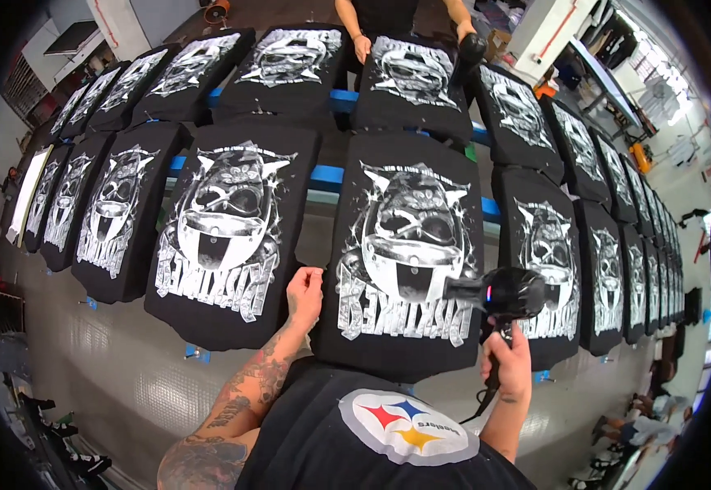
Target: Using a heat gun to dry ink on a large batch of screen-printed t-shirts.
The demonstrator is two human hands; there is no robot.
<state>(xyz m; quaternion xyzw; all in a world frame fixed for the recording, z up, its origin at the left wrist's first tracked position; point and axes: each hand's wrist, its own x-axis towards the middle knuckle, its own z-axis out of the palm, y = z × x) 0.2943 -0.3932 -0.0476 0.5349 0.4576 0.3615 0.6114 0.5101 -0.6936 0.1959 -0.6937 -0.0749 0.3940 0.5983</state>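
My right hand (pixel 508 357) is wrapped round the handle of a black hair dryer (pixel 514 292). Its nozzle points left, over the lower right of the white print on a black T-shirt (pixel 408 343) laid flat in front of me. A small pinkish light glows on the dryer. My left hand (pixel 305 296) is closed, fingers curled, in the gap between that shirt and the black T-shirt (pixel 229 220) to its left. Nothing shows in its fingers. Both shirts bear a white horned-skull design with big lettering below.
Two long rows of similar printed shirts lie on boards along a blue-railed frame (pixel 327 174). Across from me, a person (pixel 378 12) holds another black dryer (pixel 471 49) over a far-row shirt. Seated people (pixel 637 429) are at the lower right. A white pillar (pixel 547 37) stands behind.
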